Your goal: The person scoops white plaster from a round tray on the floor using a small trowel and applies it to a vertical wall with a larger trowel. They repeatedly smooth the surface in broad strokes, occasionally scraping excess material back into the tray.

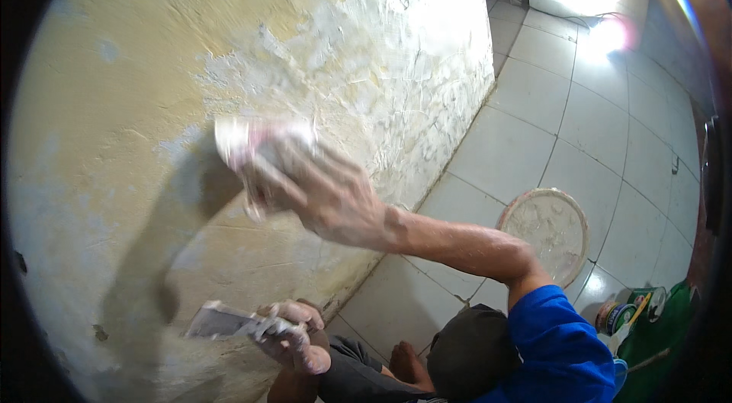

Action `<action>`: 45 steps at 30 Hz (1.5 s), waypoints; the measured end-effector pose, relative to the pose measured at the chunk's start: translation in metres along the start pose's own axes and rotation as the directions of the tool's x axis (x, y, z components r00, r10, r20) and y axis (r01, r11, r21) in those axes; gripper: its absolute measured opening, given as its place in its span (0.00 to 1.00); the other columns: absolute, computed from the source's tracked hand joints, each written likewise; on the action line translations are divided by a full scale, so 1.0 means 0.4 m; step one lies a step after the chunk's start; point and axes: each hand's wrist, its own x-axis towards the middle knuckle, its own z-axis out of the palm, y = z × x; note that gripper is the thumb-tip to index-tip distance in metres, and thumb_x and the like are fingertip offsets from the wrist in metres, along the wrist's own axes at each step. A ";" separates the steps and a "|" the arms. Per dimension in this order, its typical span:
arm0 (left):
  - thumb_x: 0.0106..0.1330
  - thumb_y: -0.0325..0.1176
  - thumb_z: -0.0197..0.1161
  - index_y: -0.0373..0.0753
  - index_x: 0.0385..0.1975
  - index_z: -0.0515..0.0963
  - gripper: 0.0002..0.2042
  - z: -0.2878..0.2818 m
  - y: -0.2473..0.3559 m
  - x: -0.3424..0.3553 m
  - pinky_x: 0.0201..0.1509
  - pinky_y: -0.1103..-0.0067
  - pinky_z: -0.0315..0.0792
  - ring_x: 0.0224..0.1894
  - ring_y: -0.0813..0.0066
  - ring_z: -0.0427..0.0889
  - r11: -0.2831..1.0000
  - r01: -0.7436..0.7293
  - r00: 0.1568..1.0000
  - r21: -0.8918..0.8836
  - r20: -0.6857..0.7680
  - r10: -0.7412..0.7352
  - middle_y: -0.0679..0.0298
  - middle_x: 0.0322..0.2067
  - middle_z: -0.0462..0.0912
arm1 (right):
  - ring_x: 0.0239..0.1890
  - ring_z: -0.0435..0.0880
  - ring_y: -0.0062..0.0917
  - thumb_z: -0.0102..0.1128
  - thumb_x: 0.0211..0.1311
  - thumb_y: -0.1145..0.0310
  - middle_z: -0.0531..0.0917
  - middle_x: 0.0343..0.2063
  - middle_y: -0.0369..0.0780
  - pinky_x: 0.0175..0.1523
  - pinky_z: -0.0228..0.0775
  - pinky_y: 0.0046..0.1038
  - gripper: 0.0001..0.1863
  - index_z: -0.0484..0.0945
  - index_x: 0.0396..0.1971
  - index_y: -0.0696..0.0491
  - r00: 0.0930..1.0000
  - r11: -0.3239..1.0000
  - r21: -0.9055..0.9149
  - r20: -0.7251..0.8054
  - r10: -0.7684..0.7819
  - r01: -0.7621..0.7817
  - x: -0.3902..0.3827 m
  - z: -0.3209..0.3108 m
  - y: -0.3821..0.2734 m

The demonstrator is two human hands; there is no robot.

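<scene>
My right hand [335, 193] is stretched out at the wall [137, 75], its fingers bent round a flat whitish-pink piece [232, 136] smeared by motion. That piece looks like a scraper; whether it touches the wall I cannot tell. Lower down, my left hand [293, 338] grips a putty knife [221, 321], its blade pointing left and coated with pale paste. White paste also covers the fingers of that hand. The wall is yellowish, with rough white patches spreading toward the upper right.
On the white tiled floor [507, 113] stands a round tub [585, 239] of whitish paste, beyond my right forearm. Cans [612, 317] sit at the lower right beside a green thing [656, 342]. A bright lamp [608, 35] glares at the far end. My bare foot [404, 361] is near the wall's base.
</scene>
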 end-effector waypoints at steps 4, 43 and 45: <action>0.62 0.58 0.67 0.29 0.65 0.53 0.45 0.002 0.024 0.023 0.20 0.82 0.65 0.22 0.78 0.69 0.985 -0.146 0.987 0.090 -0.057 0.152 0.59 0.35 0.71 | 0.50 0.84 0.35 0.51 0.63 0.77 0.82 0.49 0.47 0.56 0.79 0.38 0.27 0.68 0.64 0.54 0.980 0.971 0.186 0.157 0.121 -0.149 -0.064 -0.105 0.066; 0.68 0.40 0.62 0.32 0.59 0.65 0.25 0.033 -0.048 0.025 0.24 0.80 0.66 0.23 0.77 0.70 0.960 0.280 0.945 0.004 0.176 -0.276 0.61 0.32 0.74 | 0.36 0.82 0.26 0.55 0.65 0.67 0.83 0.35 0.39 0.41 0.78 0.30 0.18 0.74 0.52 0.59 0.814 0.842 -0.047 -0.290 0.503 -0.537 0.152 -0.166 0.662; 0.69 0.41 0.62 0.33 0.58 0.65 0.25 0.021 -0.039 0.035 0.24 0.80 0.65 0.23 0.77 0.70 0.958 0.281 0.944 0.060 0.162 -0.287 0.61 0.32 0.74 | 0.26 0.83 0.30 0.54 0.65 0.71 0.84 0.31 0.39 0.33 0.78 0.32 0.11 0.76 0.46 0.57 0.849 0.841 -0.157 -0.213 0.484 -0.518 0.307 -0.140 0.415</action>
